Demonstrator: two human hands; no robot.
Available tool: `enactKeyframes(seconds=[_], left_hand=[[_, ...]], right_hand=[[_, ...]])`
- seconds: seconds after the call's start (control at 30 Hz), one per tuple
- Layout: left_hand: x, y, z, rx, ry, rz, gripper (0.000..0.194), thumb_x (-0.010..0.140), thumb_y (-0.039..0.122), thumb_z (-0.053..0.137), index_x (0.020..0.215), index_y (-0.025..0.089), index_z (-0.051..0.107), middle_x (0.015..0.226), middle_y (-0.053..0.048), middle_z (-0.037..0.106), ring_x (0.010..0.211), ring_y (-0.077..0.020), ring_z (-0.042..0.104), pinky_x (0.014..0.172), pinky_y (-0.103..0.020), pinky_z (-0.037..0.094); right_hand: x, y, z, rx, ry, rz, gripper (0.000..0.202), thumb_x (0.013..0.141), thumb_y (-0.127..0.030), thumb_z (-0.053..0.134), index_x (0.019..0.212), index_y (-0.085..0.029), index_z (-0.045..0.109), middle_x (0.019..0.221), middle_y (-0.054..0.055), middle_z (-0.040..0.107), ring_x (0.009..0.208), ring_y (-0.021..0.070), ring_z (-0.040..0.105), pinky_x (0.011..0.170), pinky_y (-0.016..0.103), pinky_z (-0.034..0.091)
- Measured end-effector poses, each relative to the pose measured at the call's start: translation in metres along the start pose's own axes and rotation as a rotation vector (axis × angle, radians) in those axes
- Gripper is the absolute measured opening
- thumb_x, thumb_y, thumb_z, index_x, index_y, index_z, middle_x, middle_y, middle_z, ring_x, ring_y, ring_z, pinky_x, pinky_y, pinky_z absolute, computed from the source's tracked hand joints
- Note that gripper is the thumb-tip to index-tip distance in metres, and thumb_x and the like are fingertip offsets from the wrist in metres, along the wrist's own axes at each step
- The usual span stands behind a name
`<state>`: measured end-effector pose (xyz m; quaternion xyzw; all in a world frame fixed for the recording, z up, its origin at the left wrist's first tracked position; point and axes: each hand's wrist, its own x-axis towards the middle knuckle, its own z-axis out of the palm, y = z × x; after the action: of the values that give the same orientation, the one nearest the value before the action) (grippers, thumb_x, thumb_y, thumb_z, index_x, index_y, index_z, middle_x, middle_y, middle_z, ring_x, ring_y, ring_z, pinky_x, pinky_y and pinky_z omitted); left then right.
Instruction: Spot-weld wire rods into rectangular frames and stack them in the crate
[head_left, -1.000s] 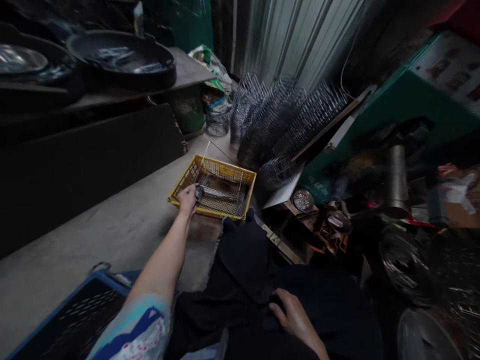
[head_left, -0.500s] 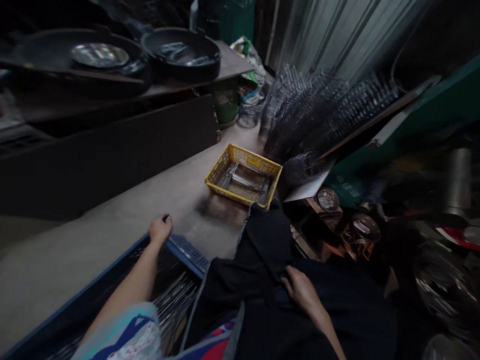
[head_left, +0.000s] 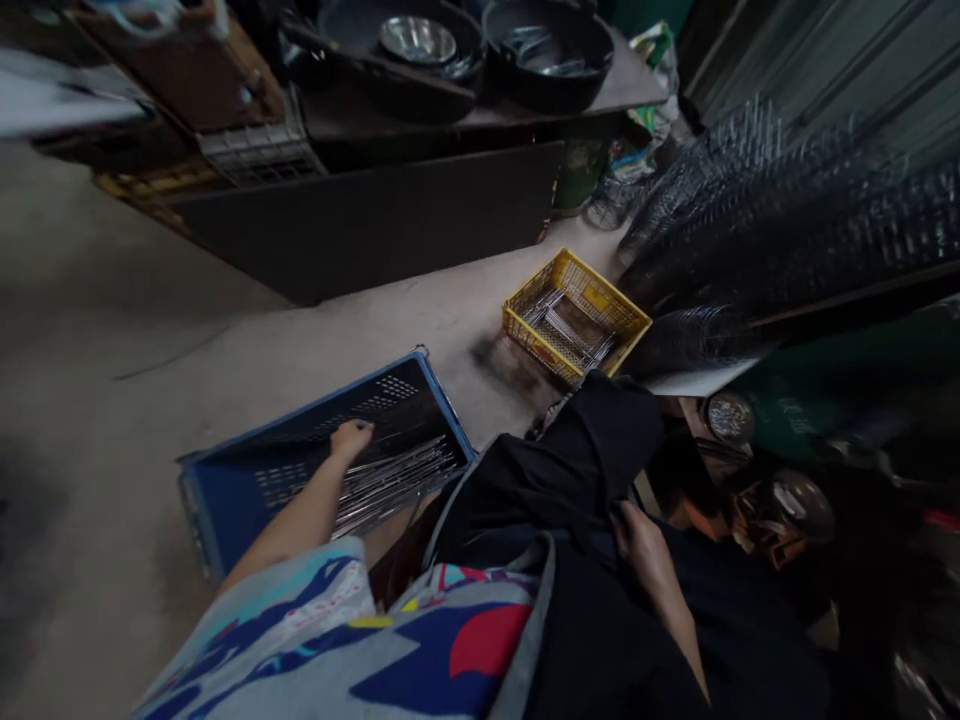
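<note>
My left hand hovers over the blue crate, its fingers curled closed. Whether anything small is inside that fist cannot be made out. Beneath and beside it, a bundle of thin metal rods lies in the crate. My right hand is on the black apron spread over my lap. Its fingers are bent in against a fold of the cloth, and the fingertips are partly hidden.
A yellow crate holding some metal wire pieces stands on the floor ahead. Stacked wire racks lean at the right. Black pans sit on a low bench behind a dark board. Bowls stand at my right.
The view has swung left, so things appear further right and more of the blue crate shows. My left hand has moved from near the crate's far edge to over its inside. My right hand stays on the apron.
</note>
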<state>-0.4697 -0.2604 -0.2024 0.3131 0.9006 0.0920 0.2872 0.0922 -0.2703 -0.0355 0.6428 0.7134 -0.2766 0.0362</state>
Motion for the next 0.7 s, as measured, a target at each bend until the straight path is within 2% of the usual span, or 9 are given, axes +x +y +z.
enactKeyframes(seconds=[0.07, 0.17, 0.3, 0.43, 0.5, 0.6, 0.7], left_hand=[[-0.007, 0.014, 0.013, 0.058, -0.004, 0.007, 0.024, 0.094, 0.031, 0.057, 0.105, 0.011, 0.065, 0.099, -0.011, 0.069, 0.091, -0.0229, 0.066, 0.084, -0.040, 0.052], [-0.008, 0.060, 0.030, 0.107, 0.014, 0.171, 0.032, 0.095, 0.025, 0.045, 0.115, 0.009, 0.063, 0.110, -0.018, 0.068, 0.103, -0.0294, 0.064, 0.088, -0.039, 0.047], [-0.002, 0.155, 0.068, 0.154, -0.046, 0.544, 0.037, 0.095, 0.025, 0.039, 0.119, 0.010, 0.062, 0.120, -0.018, 0.065, 0.115, -0.0289, 0.057, 0.098, -0.035, 0.042], [0.000, 0.258, 0.129, 0.236, -0.187, 0.904, 0.035, 0.094, 0.028, 0.047, 0.122, 0.013, 0.062, 0.123, -0.017, 0.063, 0.118, -0.0274, 0.054, 0.101, -0.037, 0.040], [0.002, 0.304, 0.162, 0.293, -0.249, 1.035, 0.036, 0.091, 0.027, 0.055, 0.125, 0.015, 0.061, 0.128, -0.018, 0.060, 0.121, -0.0284, 0.051, 0.101, -0.039, 0.041], [0.013, 0.359, 0.203, 0.395, -0.285, 1.123, 0.049, 0.087, 0.023, 0.064, 0.135, 0.017, 0.054, 0.143, -0.016, 0.050, 0.132, -0.0314, 0.043, 0.105, -0.046, 0.039], [0.035, 0.395, 0.229, 0.495, -0.256, 1.096, 0.046, 0.091, 0.026, 0.062, 0.135, 0.018, 0.053, 0.146, -0.014, 0.046, 0.136, -0.0329, 0.039, 0.110, -0.057, 0.033]], right_hand=[[-0.002, -0.005, -0.009, 0.088, 0.089, -0.065, 0.027, 0.099, -0.035, 0.040, 0.097, -0.020, 0.061, 0.095, 0.010, 0.069, 0.086, 0.0228, 0.065, 0.076, 0.030, 0.045], [0.004, -0.022, -0.026, 0.196, 0.199, -0.134, 0.025, 0.097, -0.041, 0.047, 0.094, -0.021, 0.062, 0.092, 0.008, 0.069, 0.084, 0.0215, 0.065, 0.077, 0.029, 0.047], [0.030, -0.050, -0.034, 0.255, 0.209, -0.203, 0.023, 0.095, -0.042, 0.055, 0.088, -0.021, 0.062, 0.082, 0.005, 0.066, 0.077, 0.0187, 0.063, 0.072, 0.026, 0.045], [0.059, -0.061, -0.020, 0.222, 0.296, -0.213, 0.029, 0.096, -0.037, 0.053, 0.072, -0.020, 0.056, 0.067, 0.001, 0.057, 0.061, 0.0140, 0.055, 0.061, 0.024, 0.039], [0.066, -0.061, -0.011, 0.232, 0.348, -0.208, 0.032, 0.097, -0.034, 0.052, 0.067, -0.021, 0.051, 0.061, -0.002, 0.051, 0.055, 0.0116, 0.050, 0.057, 0.023, 0.036], [0.070, -0.058, -0.003, 0.249, 0.439, -0.235, 0.030, 0.096, -0.026, 0.054, 0.066, -0.021, 0.048, 0.058, -0.003, 0.046, 0.051, 0.0100, 0.045, 0.055, 0.023, 0.033], [0.068, -0.055, 0.000, 0.243, 0.529, -0.284, 0.027, 0.093, -0.017, 0.055, 0.068, -0.021, 0.047, 0.058, -0.004, 0.044, 0.050, 0.0093, 0.042, 0.053, 0.025, 0.030]])
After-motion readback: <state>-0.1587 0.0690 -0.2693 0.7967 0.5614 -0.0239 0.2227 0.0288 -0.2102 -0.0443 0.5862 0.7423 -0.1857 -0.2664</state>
